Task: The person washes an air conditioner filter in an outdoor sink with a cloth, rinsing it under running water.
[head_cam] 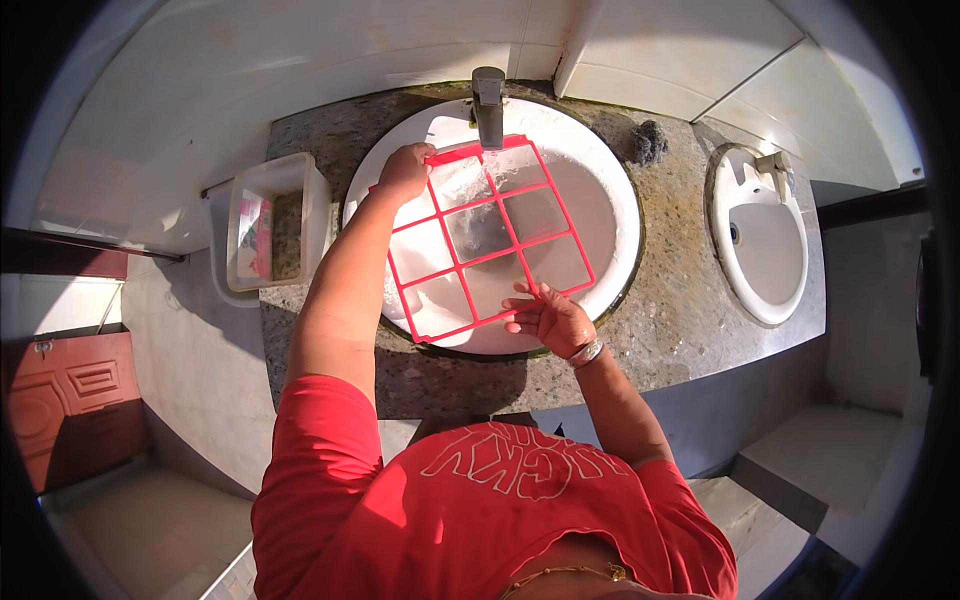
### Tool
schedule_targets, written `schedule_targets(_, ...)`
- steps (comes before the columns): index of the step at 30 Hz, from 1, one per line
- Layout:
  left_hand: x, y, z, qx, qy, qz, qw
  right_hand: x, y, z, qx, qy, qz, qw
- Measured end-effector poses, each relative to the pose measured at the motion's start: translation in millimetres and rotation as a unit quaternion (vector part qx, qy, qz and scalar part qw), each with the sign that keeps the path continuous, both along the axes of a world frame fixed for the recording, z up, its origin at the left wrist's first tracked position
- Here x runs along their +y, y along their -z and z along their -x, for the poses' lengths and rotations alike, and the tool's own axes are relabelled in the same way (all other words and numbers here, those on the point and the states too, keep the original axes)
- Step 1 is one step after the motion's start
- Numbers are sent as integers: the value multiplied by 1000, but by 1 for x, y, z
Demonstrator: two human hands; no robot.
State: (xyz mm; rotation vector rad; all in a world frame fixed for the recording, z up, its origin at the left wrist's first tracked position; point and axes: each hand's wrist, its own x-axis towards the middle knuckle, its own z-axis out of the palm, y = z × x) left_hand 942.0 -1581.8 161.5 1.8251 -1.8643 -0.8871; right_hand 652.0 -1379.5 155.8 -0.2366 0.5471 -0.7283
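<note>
A red plastic grid frame (513,250) with square openings lies tilted over the large white washbasin (628,225), under the grey faucet (489,112). Water splashes on the frame's upper part below the spout, and more water moves in the basin. With my left hand (407,172) I grip the frame's upper left corner. My right hand (551,319), a metal bracelet at its wrist, holds the frame's near edge at the lower right, the thumb over the bar and the other fingers spread below it.
On the counter's left side stands a translucent plastic container (306,225). A dark scouring pad (648,142) rests right of the basin, on the speckled stone counter (675,300). A smaller white basin (799,270) with its own tap is further right. Tiled walls (420,37) rise behind.
</note>
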Motion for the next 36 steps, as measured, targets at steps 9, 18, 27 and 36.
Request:
schedule_targets(9, 38, -11, 13, 18, -27, 190, 981, -5, 3, -9, 75, 201, 35, 976)
schedule_targets(18, 99, 26, 32, 355, -252, -186, 881, -13, 10, -27, 68, 174, -39, 982)
schedule_targets(27, 90, 44, 16, 259, -273, -20, 926, -4, -3, 22, 56, 273, -37, 960)
schedule_targets(36, 142, 9, -1, 364, -374, 3, 853, -40, 11, 14, 238, 125, 15, 963)
